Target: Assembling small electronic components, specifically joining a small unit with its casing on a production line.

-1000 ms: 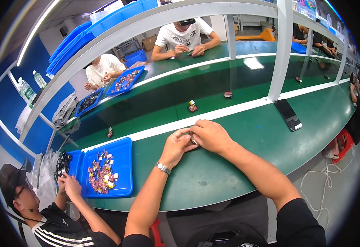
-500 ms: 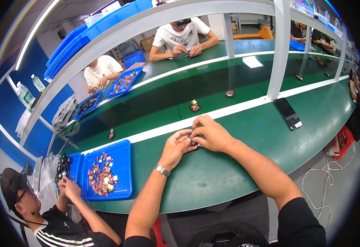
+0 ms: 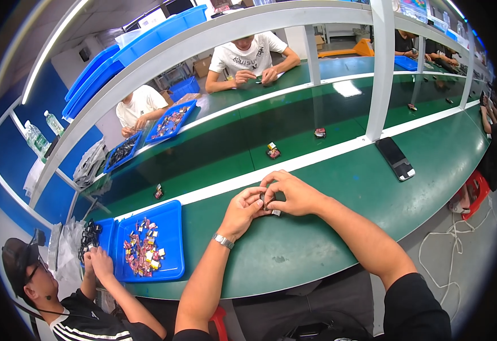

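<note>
Fingers [image 3: 278, 205] on sm. part [image 3: 264, 199]; opp. tee [image 3: 247, 57] lettered.

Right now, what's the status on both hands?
Left fingers gripping small dark part; right fingers pinching it too. Phone off right, clear of both.

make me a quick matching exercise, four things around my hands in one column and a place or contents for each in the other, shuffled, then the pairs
Column one
1. small dark item
2. silver wristwatch
3. black phone-like device
4. large blue tray

Column two
A. on the green tabletop, near the foot of a white post
B. holding many small red, yellow and white pieces
C. at the fingertips of the left hand and right hand
D. around the left wrist

Pairs
1-C
2-D
3-A
4-B
</note>
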{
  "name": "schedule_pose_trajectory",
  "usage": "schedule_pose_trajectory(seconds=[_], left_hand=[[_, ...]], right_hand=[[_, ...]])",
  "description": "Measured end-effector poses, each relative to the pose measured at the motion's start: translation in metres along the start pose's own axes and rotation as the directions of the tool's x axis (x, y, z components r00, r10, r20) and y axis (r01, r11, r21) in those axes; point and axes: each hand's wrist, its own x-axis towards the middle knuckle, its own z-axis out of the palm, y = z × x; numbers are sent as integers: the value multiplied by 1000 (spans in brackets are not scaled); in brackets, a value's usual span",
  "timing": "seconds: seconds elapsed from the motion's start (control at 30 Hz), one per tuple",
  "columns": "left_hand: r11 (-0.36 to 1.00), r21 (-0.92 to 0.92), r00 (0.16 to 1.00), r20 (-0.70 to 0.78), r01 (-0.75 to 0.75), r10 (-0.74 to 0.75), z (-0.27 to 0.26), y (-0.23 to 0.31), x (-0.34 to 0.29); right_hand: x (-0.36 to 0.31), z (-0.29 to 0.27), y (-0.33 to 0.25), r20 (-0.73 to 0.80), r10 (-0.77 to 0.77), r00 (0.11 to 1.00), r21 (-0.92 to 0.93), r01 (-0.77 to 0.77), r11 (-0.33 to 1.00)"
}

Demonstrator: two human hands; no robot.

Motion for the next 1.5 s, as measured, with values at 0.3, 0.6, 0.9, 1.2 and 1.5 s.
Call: schedule_pose_trajectory(seconds=[0.3,0.6,0.9,1.2,1.5], left_hand=[[999,-40,999,-38,-19,17,3,0,0],[997,-64,999,-40,-32,30,3,-1,1],[996,-82,999,-47,-32,29,0,-4,2],[995,-100,999,-33,-26,23,-3,-4,2],[994,-97,995,-83,-58,50,-1,-9,2]], right_hand=[[-4,14,5,-148,-28,989,-119,11,993],[-4,23,7,-210,5,978,-124,-31,992],[-3,29,10,-258,53,965,-39,-65,997],[-3,27,7,-246,55,968,-32,-65,997],[-4,37,4,-322,59,945,-24,-71,997]])
